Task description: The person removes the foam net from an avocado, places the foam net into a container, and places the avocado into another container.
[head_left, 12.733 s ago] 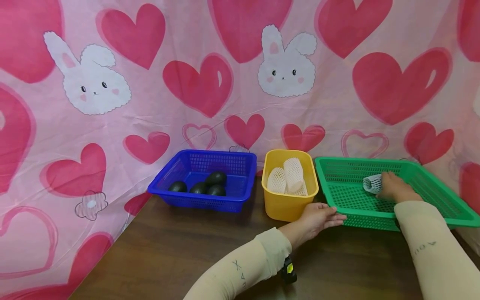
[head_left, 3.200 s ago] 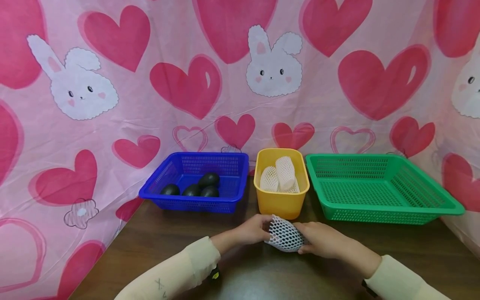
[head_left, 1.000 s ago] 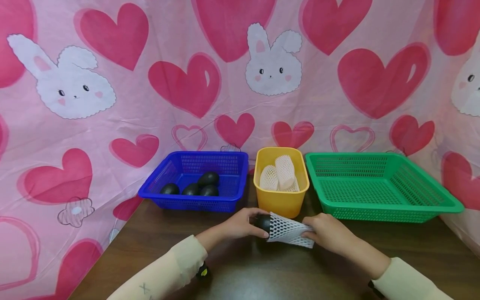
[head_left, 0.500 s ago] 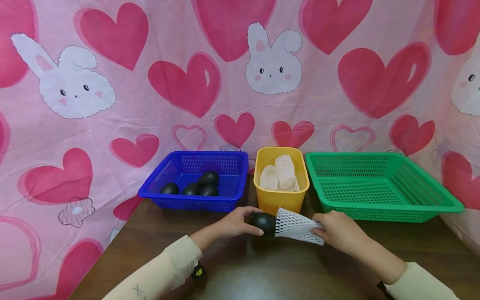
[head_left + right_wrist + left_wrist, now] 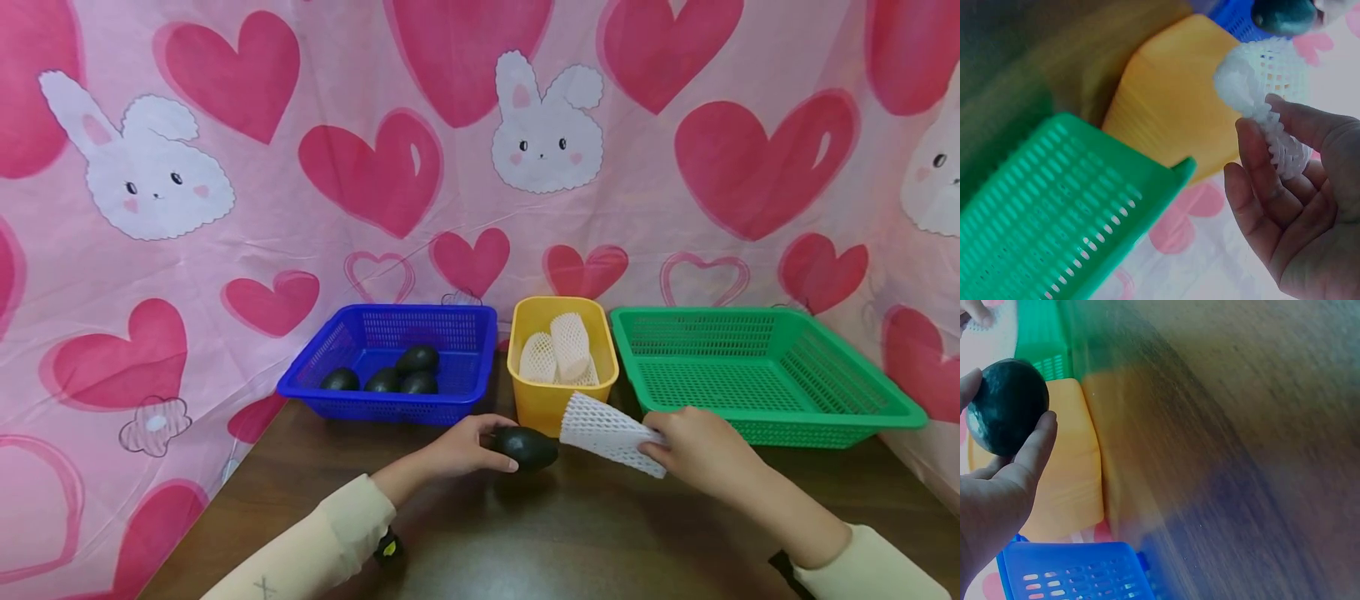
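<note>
My left hand point(image 5: 467, 447) grips a dark avocado point(image 5: 527, 449) by its left end, over the table in front of the yellow bin. In the left wrist view, thumb and fingers hold the avocado point(image 5: 1009, 406) from both sides. To the right, my right hand point(image 5: 697, 442) pinches one end of a white foam net sleeve point(image 5: 606, 432). The sleeve's wide mouth faces the avocado, with a small gap between them. The right wrist view shows the thumb and fingertips squeezing the foam net sleeve point(image 5: 1282, 69) flat at its near end.
A blue basket point(image 5: 390, 408) with several avocados point(image 5: 417, 359) stands at the back left. Beside it is the yellow bin point(image 5: 558, 404) holding several foam net sleeves point(image 5: 572, 346). A green basket point(image 5: 817, 429) stands on the right, and a heart-patterned cloth hangs behind.
The sleeve came out of the green basket and was later around the avocado. My right hand has since drawn it off to the right, baring the avocado in my left hand.
</note>
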The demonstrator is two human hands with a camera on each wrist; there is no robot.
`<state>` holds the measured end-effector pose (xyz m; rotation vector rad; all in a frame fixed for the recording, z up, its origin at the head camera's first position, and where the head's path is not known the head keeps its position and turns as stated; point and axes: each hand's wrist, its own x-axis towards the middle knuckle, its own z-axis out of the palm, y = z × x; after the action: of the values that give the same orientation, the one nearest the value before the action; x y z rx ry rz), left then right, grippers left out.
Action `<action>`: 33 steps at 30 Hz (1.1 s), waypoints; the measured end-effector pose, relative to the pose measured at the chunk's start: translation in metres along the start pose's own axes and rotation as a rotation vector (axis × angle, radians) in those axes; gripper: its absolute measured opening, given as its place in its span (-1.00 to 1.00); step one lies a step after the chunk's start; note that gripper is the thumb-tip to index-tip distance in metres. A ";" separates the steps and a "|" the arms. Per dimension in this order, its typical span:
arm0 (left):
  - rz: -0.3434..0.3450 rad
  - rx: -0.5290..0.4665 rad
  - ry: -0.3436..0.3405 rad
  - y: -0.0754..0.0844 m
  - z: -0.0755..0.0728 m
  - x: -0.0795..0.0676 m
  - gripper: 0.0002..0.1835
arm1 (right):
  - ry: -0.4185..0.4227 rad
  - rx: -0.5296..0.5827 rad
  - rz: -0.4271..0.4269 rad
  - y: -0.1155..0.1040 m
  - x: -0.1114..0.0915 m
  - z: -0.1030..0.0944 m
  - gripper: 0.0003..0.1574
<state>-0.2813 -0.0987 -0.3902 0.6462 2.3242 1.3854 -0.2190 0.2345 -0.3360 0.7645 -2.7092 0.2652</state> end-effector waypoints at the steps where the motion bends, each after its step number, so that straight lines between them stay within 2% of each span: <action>1: 0.003 -0.002 0.001 0.000 -0.001 -0.001 -0.44 | -0.008 0.010 0.005 0.000 0.001 -0.003 -0.79; 10: 0.008 -0.012 0.004 -0.002 -0.004 -0.006 -0.44 | 0.022 0.113 0.005 -0.002 0.019 -0.026 -0.73; 15: 0.030 -0.035 -0.008 -0.003 -0.004 -0.008 -0.44 | 0.064 0.167 0.035 -0.005 0.037 -0.032 -0.78; 23: 0.011 -0.009 0.000 -0.003 -0.003 -0.011 -0.43 | 0.089 0.235 0.181 -0.009 0.070 -0.022 -0.69; 30: 0.027 -0.001 0.000 -0.005 -0.003 -0.012 -0.44 | 0.061 0.309 0.330 -0.011 0.102 -0.008 -0.45; 33: 0.039 0.002 0.004 -0.005 -0.004 -0.012 -0.44 | 0.042 0.327 0.374 -0.009 0.116 -0.003 -0.43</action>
<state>-0.2740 -0.1102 -0.3924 0.6933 2.3278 1.4028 -0.3071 0.1722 -0.2928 0.3149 -2.7858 0.8149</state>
